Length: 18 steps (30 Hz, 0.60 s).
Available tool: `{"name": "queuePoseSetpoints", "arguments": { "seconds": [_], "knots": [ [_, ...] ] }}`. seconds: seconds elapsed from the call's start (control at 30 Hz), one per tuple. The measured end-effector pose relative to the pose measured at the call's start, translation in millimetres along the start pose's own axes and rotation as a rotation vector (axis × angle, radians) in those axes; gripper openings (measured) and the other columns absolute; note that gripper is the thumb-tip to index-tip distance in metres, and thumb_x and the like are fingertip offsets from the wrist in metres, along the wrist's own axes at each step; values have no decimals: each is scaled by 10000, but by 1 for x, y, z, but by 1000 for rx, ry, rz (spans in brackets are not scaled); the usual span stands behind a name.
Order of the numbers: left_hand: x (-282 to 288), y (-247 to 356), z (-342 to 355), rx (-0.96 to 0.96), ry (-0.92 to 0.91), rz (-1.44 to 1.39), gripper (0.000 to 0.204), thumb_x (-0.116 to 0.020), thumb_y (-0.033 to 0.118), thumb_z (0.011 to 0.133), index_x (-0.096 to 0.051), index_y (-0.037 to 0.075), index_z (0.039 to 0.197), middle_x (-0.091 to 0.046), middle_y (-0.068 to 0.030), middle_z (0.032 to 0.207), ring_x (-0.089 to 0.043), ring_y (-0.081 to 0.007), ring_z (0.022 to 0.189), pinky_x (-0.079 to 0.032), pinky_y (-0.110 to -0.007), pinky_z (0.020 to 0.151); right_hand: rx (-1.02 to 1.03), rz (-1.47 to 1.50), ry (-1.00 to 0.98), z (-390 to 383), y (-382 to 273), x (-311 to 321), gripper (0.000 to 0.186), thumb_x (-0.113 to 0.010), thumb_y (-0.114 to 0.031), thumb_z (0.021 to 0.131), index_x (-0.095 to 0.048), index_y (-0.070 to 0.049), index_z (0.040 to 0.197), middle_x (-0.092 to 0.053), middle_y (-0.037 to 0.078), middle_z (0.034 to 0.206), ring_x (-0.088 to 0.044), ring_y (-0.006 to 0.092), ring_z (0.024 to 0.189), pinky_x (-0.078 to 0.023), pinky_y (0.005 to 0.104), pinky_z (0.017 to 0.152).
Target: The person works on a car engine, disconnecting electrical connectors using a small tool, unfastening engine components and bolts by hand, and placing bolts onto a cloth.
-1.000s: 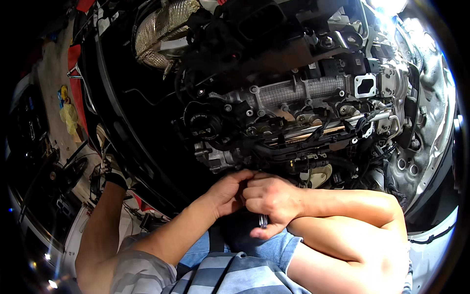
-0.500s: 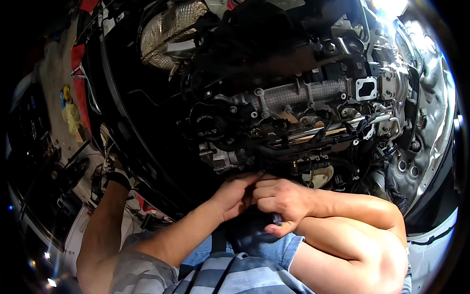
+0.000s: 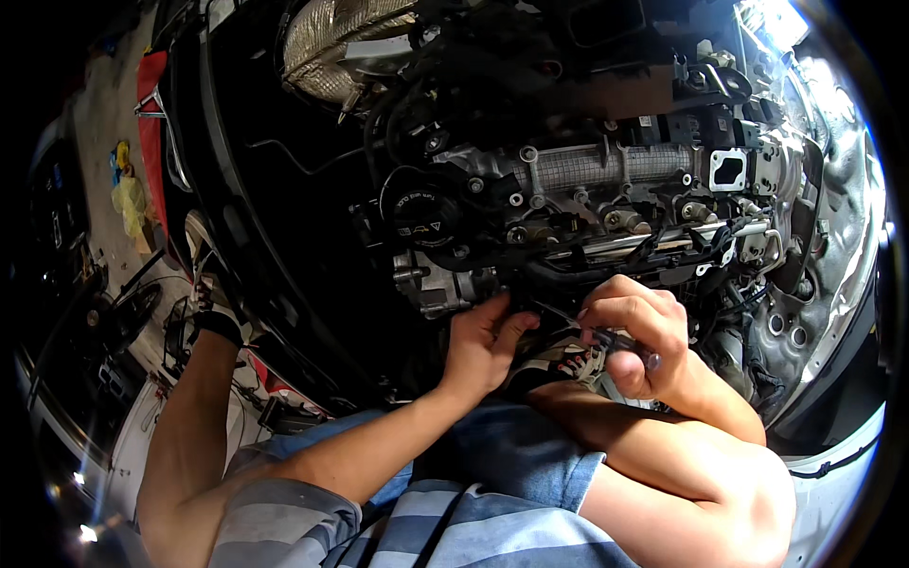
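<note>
My right hand [image 3: 649, 331] is closed around the handle of a slim screwdriver [image 3: 617, 343], whose thin shaft points up and left toward the near side of the engine [image 3: 606, 170]. Left of its tip, my left hand [image 3: 483, 350] reaches in at the engine's lower edge. Its thumb and forefinger curl around something dark that I cannot make out, and the other fingers are mostly hidden. A black round oil filler cap [image 3: 421, 213] sits above my left hand. Dark hoses and wiring run along the engine between the hands.
A foil-wrapped part [image 3: 331, 57] lies at the far left of the engine. The silver body panel [image 3: 824, 237] borders the bay on the right. My shoes show at the left and beneath my right hand. A yellow bag [image 3: 131, 204] lies on the floor at left.
My hands have come apart. The right hand has moved up and right with the screwdriver, and the left slightly up and right. The engine appears a little farther right in view.
</note>
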<state>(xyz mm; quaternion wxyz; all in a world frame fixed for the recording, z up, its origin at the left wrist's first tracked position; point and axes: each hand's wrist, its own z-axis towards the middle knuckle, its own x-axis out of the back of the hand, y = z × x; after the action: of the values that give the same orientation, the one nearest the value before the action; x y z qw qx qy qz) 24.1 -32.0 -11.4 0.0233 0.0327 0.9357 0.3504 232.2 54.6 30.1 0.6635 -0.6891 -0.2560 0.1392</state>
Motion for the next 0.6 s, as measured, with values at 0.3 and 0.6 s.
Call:
{"name": "queuePoseSetpoints", "arguments": {
  "seconds": [0.3, 0.6],
  "knots": [
    [4, -16, -22, 52, -67, 319, 153, -668, 80, 928, -707, 2, 1053, -724, -138, 838, -680, -131, 780, -517, -264, 722, -200, -161, -154, 41, -34, 12, 222, -715, -193, 897, -602, -20, 817, -610, 127, 683, -629, 325, 565, -496, 373, 512],
    [-1, 13, -8, 75, -85, -40, 219, -618, 104, 988, -603, -38, 1154, -702, -76, 1012, -651, -116, 931, -517, -254, 838, -285, -183, -232, 43, -22, 6, 149, -738, -103, 842, -617, -15, 838, -634, 125, 675, -653, 318, 586, -510, 362, 527]
  ]
}}
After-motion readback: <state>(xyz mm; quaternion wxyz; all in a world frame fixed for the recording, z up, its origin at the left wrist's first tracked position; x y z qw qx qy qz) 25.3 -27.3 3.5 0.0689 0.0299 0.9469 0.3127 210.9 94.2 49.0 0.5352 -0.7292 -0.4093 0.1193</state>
